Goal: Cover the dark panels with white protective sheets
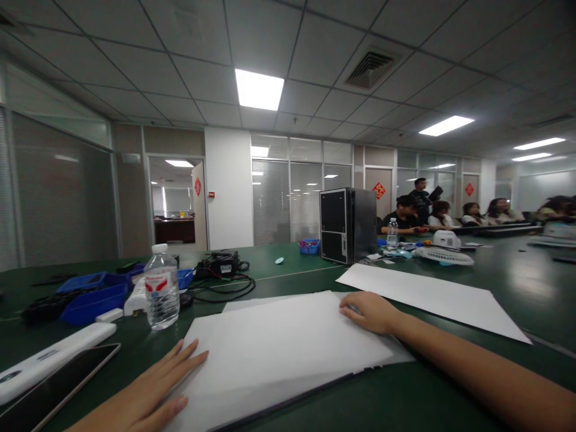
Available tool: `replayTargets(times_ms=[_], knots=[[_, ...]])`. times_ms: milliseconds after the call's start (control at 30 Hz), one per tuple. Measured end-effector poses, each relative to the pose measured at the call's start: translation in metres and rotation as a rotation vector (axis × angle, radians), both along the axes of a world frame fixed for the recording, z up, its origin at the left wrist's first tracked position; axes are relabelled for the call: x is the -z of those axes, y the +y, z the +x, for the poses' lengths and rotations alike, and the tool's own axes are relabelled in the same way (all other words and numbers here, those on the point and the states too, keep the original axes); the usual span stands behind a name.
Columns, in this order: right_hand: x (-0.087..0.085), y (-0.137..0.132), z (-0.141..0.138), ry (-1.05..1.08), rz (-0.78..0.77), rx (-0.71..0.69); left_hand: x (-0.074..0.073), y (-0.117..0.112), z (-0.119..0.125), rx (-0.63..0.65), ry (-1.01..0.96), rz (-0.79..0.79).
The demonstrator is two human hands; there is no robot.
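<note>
A white sheet of paper (270, 342) lies on the green table in front of me, over a dark-edged flat board or pad (315, 388). Flat on its left edge rests my left hand (153, 390), fingers spread and holding nothing. At the sheet's upper right, my right hand (371, 311) leans on the paper with its fingers curled in. A small greyish patch shows between those fingers; what it is cannot be made out. More white paper peeks out beneath the top sheet. To the right lies a separate long white sheet (432, 298), apart from my hand.
A water bottle (162, 291), a tablet-like device (58, 387), a long white device (54, 360), blue trays (94, 297) and a black adapter with cables (220, 264) stand left. Further back are a computer tower (346, 225), a second bottle (392, 233) and a white fan (443, 256). Several people sit far right.
</note>
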State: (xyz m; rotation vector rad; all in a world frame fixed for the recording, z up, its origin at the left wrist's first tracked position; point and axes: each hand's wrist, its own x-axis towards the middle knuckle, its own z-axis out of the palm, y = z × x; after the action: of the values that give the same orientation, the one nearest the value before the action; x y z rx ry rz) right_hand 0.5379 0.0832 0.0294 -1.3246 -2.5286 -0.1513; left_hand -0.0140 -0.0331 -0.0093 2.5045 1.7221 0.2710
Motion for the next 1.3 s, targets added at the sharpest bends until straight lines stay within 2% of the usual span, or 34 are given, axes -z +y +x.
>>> replayTargets(times_ms=[100,267,367,500,733,967,1133,1300], knots=[[0.000,0.004,0.005,-0.006,0.018,0.021,-0.001,0.000,0.000,-0.001,0.033,-0.002],[0.000,0.018,0.029,-0.048,0.060,0.216,0.004,0.001,-0.004,0.003,0.014,0.030],[-0.001,0.021,0.037,-0.040,0.036,0.256,0.010,0.004,-0.010,-0.017,0.014,0.024],[-0.001,0.019,0.033,-0.039,0.027,0.228,0.017,0.010,-0.015,-0.017,0.024,-0.015],[0.006,0.014,0.019,-0.010,-0.008,0.153,0.011,0.008,-0.009,-0.032,0.015,-0.063],[0.011,0.021,0.024,0.077,-0.126,0.145,0.022,0.015,-0.021,0.034,-0.003,0.064],[0.011,0.022,0.027,0.119,-0.198,0.093,0.015,0.012,-0.013,-0.030,0.030,-0.058],[0.012,0.017,0.018,0.110,-0.158,0.066,0.016,0.012,-0.013,-0.034,0.040,-0.017]])
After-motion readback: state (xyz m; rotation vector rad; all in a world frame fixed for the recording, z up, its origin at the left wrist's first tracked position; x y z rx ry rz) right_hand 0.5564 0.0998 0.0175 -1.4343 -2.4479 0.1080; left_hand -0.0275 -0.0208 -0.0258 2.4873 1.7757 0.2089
